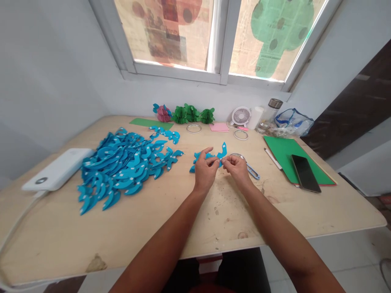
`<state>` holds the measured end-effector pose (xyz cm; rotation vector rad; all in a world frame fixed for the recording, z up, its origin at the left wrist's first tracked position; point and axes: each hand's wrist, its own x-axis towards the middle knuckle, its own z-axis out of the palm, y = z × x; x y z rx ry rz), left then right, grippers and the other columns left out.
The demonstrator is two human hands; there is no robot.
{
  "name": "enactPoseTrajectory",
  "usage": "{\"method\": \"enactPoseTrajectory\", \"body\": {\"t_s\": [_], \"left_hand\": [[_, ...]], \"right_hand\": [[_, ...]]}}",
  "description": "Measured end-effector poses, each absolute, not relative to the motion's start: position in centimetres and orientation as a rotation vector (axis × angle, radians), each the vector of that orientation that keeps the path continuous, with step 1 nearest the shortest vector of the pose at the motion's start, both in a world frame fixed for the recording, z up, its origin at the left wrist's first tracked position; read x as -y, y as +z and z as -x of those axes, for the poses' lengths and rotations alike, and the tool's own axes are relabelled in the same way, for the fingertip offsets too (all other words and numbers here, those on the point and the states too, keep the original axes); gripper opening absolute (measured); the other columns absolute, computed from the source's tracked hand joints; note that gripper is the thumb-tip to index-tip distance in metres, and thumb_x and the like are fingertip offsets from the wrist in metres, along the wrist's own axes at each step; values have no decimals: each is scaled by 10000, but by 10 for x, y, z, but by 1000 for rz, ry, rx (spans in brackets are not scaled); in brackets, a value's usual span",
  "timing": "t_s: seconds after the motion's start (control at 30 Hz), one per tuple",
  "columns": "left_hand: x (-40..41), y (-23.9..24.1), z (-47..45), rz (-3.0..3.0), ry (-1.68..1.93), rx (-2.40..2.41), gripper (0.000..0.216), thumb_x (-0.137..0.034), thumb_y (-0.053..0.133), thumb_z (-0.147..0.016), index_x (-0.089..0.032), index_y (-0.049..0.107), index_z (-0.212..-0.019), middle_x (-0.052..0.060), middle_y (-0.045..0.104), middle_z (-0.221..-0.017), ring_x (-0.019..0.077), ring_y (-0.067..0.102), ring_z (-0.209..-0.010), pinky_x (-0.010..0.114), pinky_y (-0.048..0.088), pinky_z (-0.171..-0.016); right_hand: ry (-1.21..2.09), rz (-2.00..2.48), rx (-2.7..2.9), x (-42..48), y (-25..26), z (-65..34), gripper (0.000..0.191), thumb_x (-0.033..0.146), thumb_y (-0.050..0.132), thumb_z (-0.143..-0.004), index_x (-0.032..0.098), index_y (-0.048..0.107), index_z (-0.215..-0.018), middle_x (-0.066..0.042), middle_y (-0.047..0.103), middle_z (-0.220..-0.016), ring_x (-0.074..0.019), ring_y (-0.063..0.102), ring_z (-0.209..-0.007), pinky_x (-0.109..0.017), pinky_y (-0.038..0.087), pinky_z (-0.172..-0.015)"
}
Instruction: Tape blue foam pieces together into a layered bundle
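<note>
Left hand (207,168) and right hand (239,169) both pinching curved blue paper cutout (223,151), well in from desk (165,215) front edge; looking light, kinda crease-prone imo, best holding gently by end

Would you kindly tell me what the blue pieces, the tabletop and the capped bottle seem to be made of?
Blue pieces: probably paper or thin felt, matte; they look thin, without shine. Tabletop: likely wood or wood-faced board, pale, fairly smooth; knots show. Bottle: glass or plastic, clear, being see-through. Its cap seems metal, from the grey sheen.
</note>
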<state>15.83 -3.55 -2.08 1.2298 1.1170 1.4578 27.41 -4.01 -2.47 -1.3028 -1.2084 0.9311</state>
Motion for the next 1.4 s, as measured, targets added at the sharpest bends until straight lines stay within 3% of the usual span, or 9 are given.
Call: {"method": "enactPoseTrajectory", "body": {"t_s": [0.27,0.5,0.67,0.83,1.3,1.4], "left_hand": [[32,-28,-160,-1063,1401,-962,510,-155,622,-609,-160,494,-1102,9,658,-713,136,613,-664,247,487,-596],[29,-26,-155,-809,1281,-738,580,-157,718,-545,-157,516,-1089,-3,639,-702,115,582,-643,249,480,-605],[33,-23,-154,-742,1124,-542,544,-139,736,-554,-158,543,-1062,19,642,-748,115,580,-655,244,465,-595],[36,-23,-156,-828,1028,-551,506,-136,725,-569,-155,561,-1048,15,638,-732,122,580,-664,242,456,-583],[36,-28,-163,-1012,1110,-725,420,-153,668,-580,-118,584,-990,17,636,-679,121,573,-642,235,468,-580],[35,-27,-162,-993,1204,-788,530,-149,666,-579,-136,536,-1093,6,640,-663,128,581,-649,243,480,-586]], "right_hand": [[890,1269,1201,40,-23,-279,162,330,615,-661,170,604,-644,44,511,-488,-80,405,-443,-209,303,-438],[981,1127,1058,38,-20,-286,240,392,560,-718,167,620,-661,18,553,-538,-74,417,-456,-215,319,-460],[1001,1172,992,32,-27,-291,141,315,636,-636,177,605,-637,46,531,-501,-64,389,-433,-209,287,-439],[1061,1136,973,32,-31,-290,222,339,676,-607,182,642,-759,32,583,-584,-81,445,-484,-215,330,-469],[958,1125,1044,30,-33,-286,227,347,698,-577,176,566,-648,45,528,-557,-88,444,-503,-218,352,-484],[957,1148,1044,31,-32,-287,213,351,675,-603,178,562,-651,47,522,-539,-80,424,-476,-215,334,-465]]}}
